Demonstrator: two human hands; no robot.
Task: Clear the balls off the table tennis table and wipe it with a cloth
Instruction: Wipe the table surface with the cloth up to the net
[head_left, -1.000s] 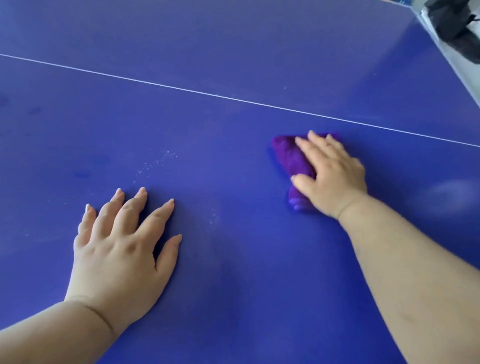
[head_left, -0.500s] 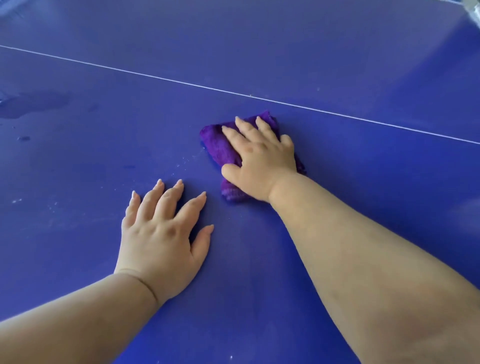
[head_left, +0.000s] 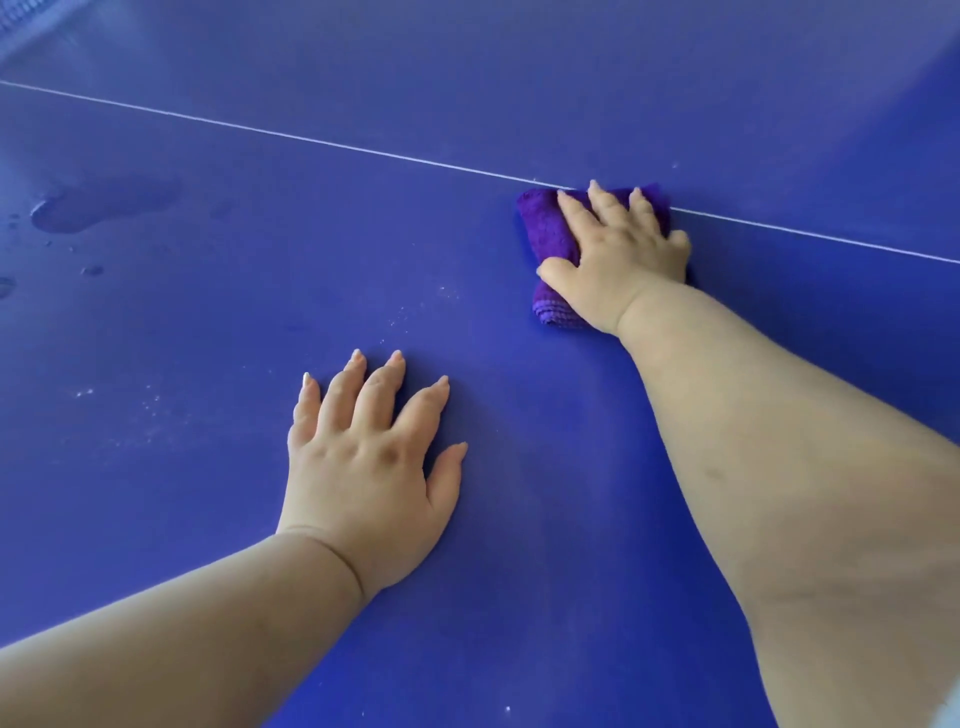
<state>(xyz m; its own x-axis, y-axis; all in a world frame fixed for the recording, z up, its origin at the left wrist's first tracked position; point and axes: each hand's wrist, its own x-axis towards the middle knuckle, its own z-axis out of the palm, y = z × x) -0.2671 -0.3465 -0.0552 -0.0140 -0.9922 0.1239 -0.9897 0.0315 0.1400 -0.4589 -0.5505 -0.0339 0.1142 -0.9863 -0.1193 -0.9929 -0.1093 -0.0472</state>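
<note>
My left hand (head_left: 363, 467) lies flat on the blue tabletop (head_left: 208, 519), fingers spread, holding nothing. Farther out, my right hand (head_left: 618, 249) presses down on the folded purple cloth (head_left: 545, 234), fingers straight and slightly splayed, no pinching grip. The cloth's far edge touches the white line (head_left: 311, 140). Wet patches (head_left: 104, 202) sit far left.

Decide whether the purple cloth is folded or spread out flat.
Folded: the cloth is a thick compact pad under the right hand, with layered edges showing at its near end.
</note>
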